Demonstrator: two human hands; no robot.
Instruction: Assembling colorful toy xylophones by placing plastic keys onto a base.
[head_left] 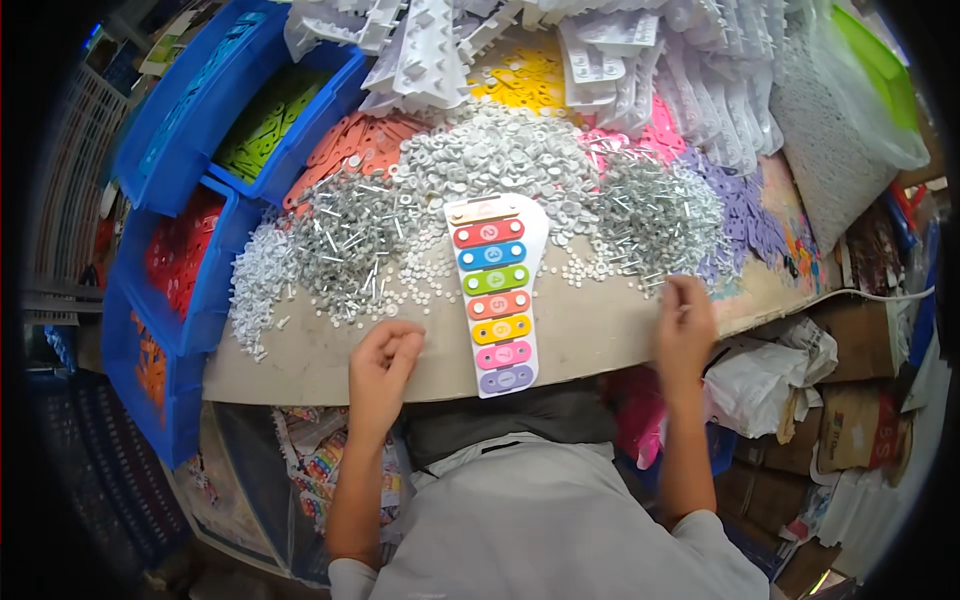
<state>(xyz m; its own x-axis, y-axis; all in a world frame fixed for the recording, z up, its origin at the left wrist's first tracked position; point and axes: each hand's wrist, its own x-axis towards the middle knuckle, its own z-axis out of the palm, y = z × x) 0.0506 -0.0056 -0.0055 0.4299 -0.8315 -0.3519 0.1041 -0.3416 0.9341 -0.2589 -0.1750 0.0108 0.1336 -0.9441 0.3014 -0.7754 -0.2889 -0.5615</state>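
Note:
A toy xylophone (pixel 540 235) with a white base lies on the worktable, its narrow end at the near edge. Coloured bars run down it. White caps sit at the ends of the upper bars, while the yellow bar (pixel 502 329), pink bar (pixel 504 355) and purple bar (pixel 508 380) show bare holes. Left of it, my left hand (pixel 385 370) is closed near the table edge, thumb against fingers. My right hand (pixel 687 325) is also closed, beside the right pile of metal pins (pixel 650 215). Anything in either hand is too small or hidden to make out. Neither hand touches the xylophone.
White caps (pixel 490 150) are heaped behind the xylophone, with another pile of metal pins (pixel 345 240) to the left. Blue bins (pixel 190 340) of coloured bars line the left side. White bases (pixel 690 90) are stacked at the back. Purple bars (pixel 740 215) lie far right.

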